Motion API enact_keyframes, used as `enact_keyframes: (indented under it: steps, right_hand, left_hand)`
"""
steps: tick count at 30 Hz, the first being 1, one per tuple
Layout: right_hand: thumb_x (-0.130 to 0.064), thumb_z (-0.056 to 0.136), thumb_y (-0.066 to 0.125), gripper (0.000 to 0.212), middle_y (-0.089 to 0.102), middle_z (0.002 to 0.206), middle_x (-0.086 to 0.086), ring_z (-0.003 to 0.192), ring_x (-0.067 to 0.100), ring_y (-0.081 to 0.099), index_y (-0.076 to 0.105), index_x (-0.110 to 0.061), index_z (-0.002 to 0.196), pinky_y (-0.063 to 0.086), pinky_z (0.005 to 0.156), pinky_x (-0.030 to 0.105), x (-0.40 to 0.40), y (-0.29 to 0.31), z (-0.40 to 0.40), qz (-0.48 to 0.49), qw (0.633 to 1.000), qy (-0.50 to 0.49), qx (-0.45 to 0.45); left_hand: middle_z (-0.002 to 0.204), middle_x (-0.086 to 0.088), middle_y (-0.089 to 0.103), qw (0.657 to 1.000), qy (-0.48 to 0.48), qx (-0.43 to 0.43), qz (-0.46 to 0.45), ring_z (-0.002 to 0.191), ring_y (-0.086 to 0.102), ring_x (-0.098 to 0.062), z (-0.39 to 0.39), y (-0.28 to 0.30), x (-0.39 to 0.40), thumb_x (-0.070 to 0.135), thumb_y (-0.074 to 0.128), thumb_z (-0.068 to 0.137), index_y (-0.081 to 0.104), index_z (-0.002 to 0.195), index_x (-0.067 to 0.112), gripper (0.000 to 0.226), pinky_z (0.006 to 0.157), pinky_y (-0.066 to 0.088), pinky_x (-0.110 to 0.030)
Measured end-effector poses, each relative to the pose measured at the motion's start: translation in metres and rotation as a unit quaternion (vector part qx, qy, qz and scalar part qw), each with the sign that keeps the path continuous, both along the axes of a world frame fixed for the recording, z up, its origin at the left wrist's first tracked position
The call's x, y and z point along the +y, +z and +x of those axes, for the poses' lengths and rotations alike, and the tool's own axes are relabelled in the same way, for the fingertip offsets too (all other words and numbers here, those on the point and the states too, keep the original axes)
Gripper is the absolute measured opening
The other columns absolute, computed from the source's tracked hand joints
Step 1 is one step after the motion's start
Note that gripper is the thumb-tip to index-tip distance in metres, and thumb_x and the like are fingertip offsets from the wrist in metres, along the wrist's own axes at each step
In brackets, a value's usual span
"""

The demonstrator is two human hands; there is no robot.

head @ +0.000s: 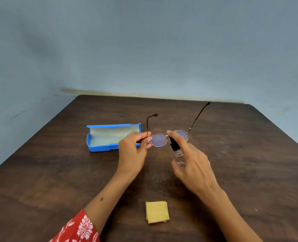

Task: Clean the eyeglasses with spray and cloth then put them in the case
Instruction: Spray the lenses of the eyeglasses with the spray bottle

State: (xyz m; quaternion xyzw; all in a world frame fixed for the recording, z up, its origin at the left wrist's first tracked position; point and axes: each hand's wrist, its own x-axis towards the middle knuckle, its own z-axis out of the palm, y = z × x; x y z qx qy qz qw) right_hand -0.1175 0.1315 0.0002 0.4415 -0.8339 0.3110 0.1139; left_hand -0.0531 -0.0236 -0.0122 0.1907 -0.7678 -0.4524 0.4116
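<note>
My left hand (133, 147) pinches the eyeglasses (169, 138) at the left hinge, holding them above the wooden table (57, 172) with both temples unfolded, pointing away from me. My right hand (191, 165) grips a small clear spray bottle (177, 151); the index finger rests on its black nozzle, just beside the lenses. The blue case (110, 137) lies open behind my left hand. A folded yellow cloth (157, 212) lies near me, well apart from both hands.
</note>
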Motion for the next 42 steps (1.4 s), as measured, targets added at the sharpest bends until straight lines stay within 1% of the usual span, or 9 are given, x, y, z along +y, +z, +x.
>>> enact_keyframes:
  steps: [7, 12, 17, 23, 27, 32, 34, 38, 42]
  right_hand:
    - [-0.013, 0.077, 0.055, 0.073, 0.057, 0.084, -0.001, 0.066, 0.02, 0.054, 0.019, -0.048, 0.131, 0.04, 0.053, 0.029, -0.002, -0.002, 0.002, 0.037, 0.999, -0.016, 0.017]
    - [-0.013, 0.08, 0.053, 0.085, 0.053, 0.08, 0.001, 0.061, 0.019, 0.052, 0.005, -0.053, 0.138, 0.046, 0.054, 0.032, -0.004, -0.003, 0.002, 0.042, 0.999, -0.017, 0.013]
    - [-0.017, 0.082, 0.052, 0.068, 0.057, 0.086, 0.001, 0.067, 0.02, 0.056, 0.018, -0.047, 0.133, 0.04, 0.053, 0.028, -0.003, 0.0, 0.002, 0.046, 0.998, -0.035, 0.017]
    - [-0.011, 0.076, 0.057, 0.09, 0.058, 0.089, 0.002, 0.061, 0.022, 0.056, 0.009, -0.056, 0.138, 0.049, 0.053, 0.036, 0.002, 0.0, 0.002, -0.008, 0.999, -0.045, 0.02]
    - [-0.011, 0.075, 0.057, 0.082, 0.059, 0.088, 0.0, 0.066, 0.025, 0.059, 0.017, -0.056, 0.131, 0.051, 0.056, 0.038, 0.016, 0.001, -0.008, -0.018, 0.995, -0.093, 0.019]
    - [-0.011, 0.076, 0.059, 0.09, 0.059, 0.081, 0.001, 0.063, 0.022, 0.057, 0.011, -0.057, 0.137, 0.048, 0.055, 0.035, 0.022, 0.001, -0.015, -0.02, 0.994, -0.105, 0.009]
    - [-0.012, 0.076, 0.058, 0.089, 0.058, 0.081, 0.0, 0.066, 0.022, 0.059, 0.012, -0.057, 0.138, 0.048, 0.056, 0.034, 0.022, 0.001, -0.016, -0.014, 0.994, -0.106, 0.003]
    - [-0.013, 0.076, 0.056, 0.071, 0.061, 0.084, -0.001, 0.072, 0.023, 0.062, 0.027, -0.051, 0.128, 0.049, 0.059, 0.034, 0.023, -0.002, -0.018, -0.017, 0.994, -0.112, 0.011]
    - [-0.01, 0.076, 0.064, 0.08, 0.063, 0.086, -0.004, 0.067, 0.015, 0.063, 0.024, -0.049, 0.133, 0.05, 0.06, 0.03, 0.022, -0.005, -0.018, -0.102, 0.991, -0.089, 0.012]
  left_hand:
    - [0.091, 0.001, 0.067, 0.996, -0.005, 0.018, -0.082, 0.084, 0.066, -0.008, 0.003, 0.001, 0.006, 0.002, 0.065, 0.083, 0.07, 0.105, 0.009, 0.024, 0.074, 0.059, -0.029]
    - [0.09, 0.0, 0.067, 0.993, -0.012, 0.023, -0.115, 0.083, 0.065, -0.006, 0.005, 0.003, 0.009, 0.002, 0.065, 0.083, 0.069, 0.106, 0.01, 0.024, 0.072, 0.057, -0.024]
    - [0.089, 0.004, 0.065, 0.992, -0.014, 0.022, -0.127, 0.083, 0.065, -0.008, 0.005, 0.005, 0.009, 0.002, 0.065, 0.083, 0.069, 0.106, 0.011, 0.025, 0.071, 0.058, -0.03]
    - [0.087, 0.004, 0.065, 0.991, 0.0, 0.037, -0.129, 0.08, 0.064, -0.008, 0.006, 0.006, 0.01, 0.002, 0.066, 0.083, 0.07, 0.104, 0.012, 0.024, 0.067, 0.056, -0.03]
    - [0.086, -0.002, 0.068, 0.99, 0.02, 0.059, -0.125, 0.075, 0.065, -0.011, 0.006, 0.006, 0.008, 0.0, 0.066, 0.082, 0.071, 0.1, 0.01, 0.022, 0.064, 0.057, -0.033]
    - [0.089, -0.002, 0.068, 0.989, 0.037, 0.057, -0.132, 0.08, 0.062, 0.003, 0.007, 0.009, 0.006, 0.001, 0.066, 0.082, 0.071, 0.1, 0.008, 0.02, 0.068, 0.05, -0.008]
    - [0.089, -0.002, 0.068, 0.988, 0.041, 0.057, -0.135, 0.08, 0.062, -0.001, 0.007, 0.009, 0.006, 0.001, 0.066, 0.082, 0.071, 0.099, 0.008, 0.019, 0.065, 0.05, -0.009]
    - [0.088, -0.001, 0.068, 0.988, 0.048, 0.057, -0.135, 0.08, 0.058, 0.014, 0.007, 0.009, 0.005, 0.0, 0.065, 0.083, 0.071, 0.098, 0.006, 0.017, 0.064, 0.045, -0.003]
    - [0.09, 0.005, 0.065, 0.988, 0.054, 0.054, -0.135, 0.08, 0.059, 0.011, 0.008, 0.008, 0.004, 0.001, 0.065, 0.083, 0.071, 0.099, 0.007, 0.018, 0.066, 0.046, -0.003]
